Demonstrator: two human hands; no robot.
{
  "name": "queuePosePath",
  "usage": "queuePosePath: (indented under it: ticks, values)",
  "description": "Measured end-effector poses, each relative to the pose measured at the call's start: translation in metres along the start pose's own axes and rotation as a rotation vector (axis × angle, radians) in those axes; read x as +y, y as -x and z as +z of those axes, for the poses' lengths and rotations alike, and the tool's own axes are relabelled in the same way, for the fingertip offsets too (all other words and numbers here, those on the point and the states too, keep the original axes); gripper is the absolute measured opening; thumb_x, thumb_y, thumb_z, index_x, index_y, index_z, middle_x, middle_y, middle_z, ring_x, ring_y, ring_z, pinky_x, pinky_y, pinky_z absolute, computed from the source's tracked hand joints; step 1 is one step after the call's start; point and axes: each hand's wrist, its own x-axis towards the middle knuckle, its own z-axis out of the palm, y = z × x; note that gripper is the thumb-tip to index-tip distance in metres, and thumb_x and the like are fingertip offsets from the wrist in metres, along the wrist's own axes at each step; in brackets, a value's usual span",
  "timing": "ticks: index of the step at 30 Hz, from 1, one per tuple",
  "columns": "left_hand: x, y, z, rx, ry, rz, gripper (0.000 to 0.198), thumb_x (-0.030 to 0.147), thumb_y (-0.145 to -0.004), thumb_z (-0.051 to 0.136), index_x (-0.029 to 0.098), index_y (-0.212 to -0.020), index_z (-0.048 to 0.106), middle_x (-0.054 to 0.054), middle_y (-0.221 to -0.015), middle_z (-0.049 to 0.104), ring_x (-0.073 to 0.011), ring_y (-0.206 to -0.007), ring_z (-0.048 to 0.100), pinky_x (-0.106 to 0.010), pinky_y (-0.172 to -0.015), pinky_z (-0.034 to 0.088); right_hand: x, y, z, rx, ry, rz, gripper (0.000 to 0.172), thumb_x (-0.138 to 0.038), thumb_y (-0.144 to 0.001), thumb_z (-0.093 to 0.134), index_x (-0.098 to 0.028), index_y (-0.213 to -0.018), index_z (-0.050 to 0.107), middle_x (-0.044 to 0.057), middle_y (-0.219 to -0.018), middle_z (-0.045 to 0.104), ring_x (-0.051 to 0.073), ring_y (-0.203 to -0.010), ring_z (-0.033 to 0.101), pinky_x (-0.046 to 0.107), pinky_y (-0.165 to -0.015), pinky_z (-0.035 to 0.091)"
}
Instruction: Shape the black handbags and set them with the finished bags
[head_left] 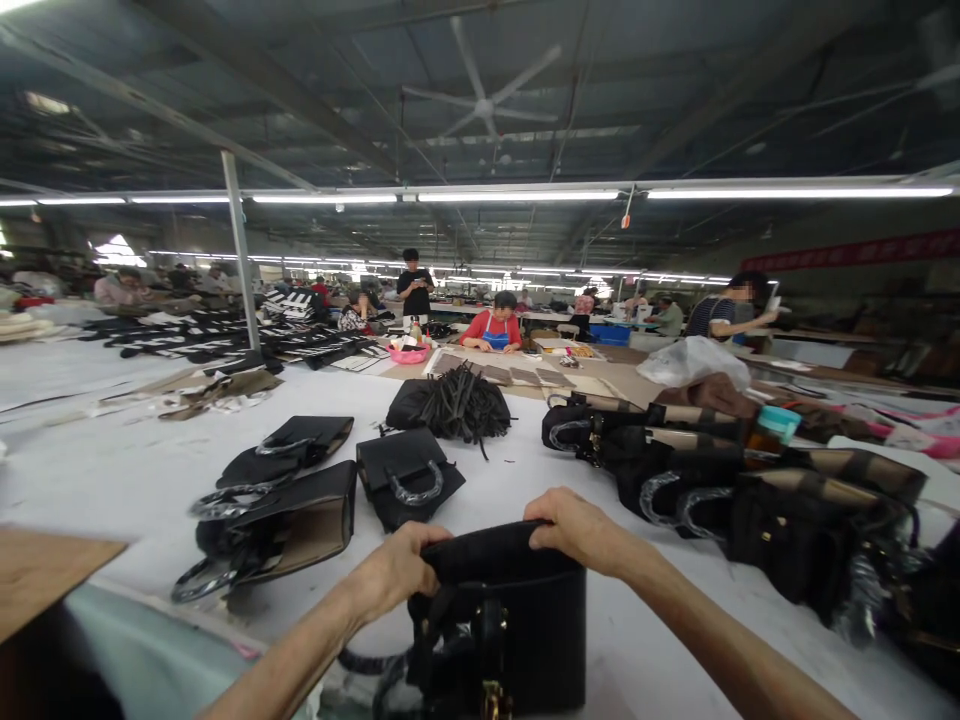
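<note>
A black handbag point(517, 620) stands upright on the white table point(112, 470) right in front of me. My left hand point(397, 570) is closed over the left part of its top rim. My right hand point(574, 528) is curled over the right part of the same rim. A gold clasp and wrapped handles show on the bag's near side, low in the view.
Black bags with plastic-wrapped handles point(300, 480) lie to the left, and a row of them point(750, 480) runs along the right. A bundle of black straps point(461, 400) sits further back. A brown board point(45, 570) lies at the near left. Several people point(495, 325) work at far tables.
</note>
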Motion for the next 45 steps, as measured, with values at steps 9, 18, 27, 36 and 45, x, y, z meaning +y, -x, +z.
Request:
queuePosePath:
  ticks: [9,18,27,36,45]
  values:
    - [0.009,-0.001,-0.017,-0.221,-0.083,0.108,0.034,0.009,-0.052,0.052,0.013,-0.083,0.063,0.002,-0.064,0.055,-0.0098,-0.058,0.046,-0.017,-0.052,0.035,-0.009,0.021,-0.01,0.011,-0.006,0.055,0.018,-0.023,-0.062,0.05,-0.017,-0.049,0.04,-0.005,-0.047,0.031,0.007,-0.048,0.031,0.022,-0.045,0.017]
    - [-0.003,-0.014,-0.013,-0.062,-0.139,0.189,0.026,0.034,-0.068,0.056,0.013,-0.082,0.062,0.003,-0.064,0.05,-0.0107,-0.061,0.042,-0.019,-0.056,0.032,0.004,0.02,0.011,0.054,-0.174,0.079,0.024,-0.026,-0.063,0.051,-0.017,-0.049,0.034,-0.006,-0.049,0.026,0.007,-0.049,0.029,0.021,-0.043,0.016]
    - [0.007,-0.014,-0.007,0.001,-0.289,0.172,0.047,0.056,-0.074,0.041,0.017,-0.051,0.029,0.006,-0.051,0.022,-0.007,-0.05,0.019,-0.024,-0.046,0.013,0.009,0.021,0.014,0.008,-0.438,0.045,0.028,-0.033,-0.075,0.042,-0.018,-0.054,0.03,-0.006,-0.052,0.021,0.007,-0.049,0.02,0.022,-0.042,0.016]
    - [0.011,-0.024,-0.009,0.015,-0.327,0.041,0.041,0.053,-0.07,0.044,0.016,-0.053,0.04,0.006,-0.048,0.024,-0.0073,-0.046,0.02,-0.024,-0.045,0.013,0.013,0.012,0.02,0.023,-0.467,0.133,0.035,-0.041,-0.078,0.038,-0.02,-0.056,0.022,-0.006,-0.052,0.019,0.007,-0.048,0.018,0.022,-0.04,0.013]
    - [0.024,-0.019,-0.006,0.099,-0.381,-0.063,0.038,0.051,-0.065,0.05,0.014,-0.058,0.055,0.005,-0.046,0.035,-0.0084,-0.046,0.029,-0.023,-0.045,0.017,0.011,0.011,0.019,0.008,-0.466,0.193,0.035,-0.043,-0.077,0.038,-0.019,-0.056,0.024,-0.006,-0.051,0.021,0.007,-0.047,0.021,0.022,-0.039,0.014]
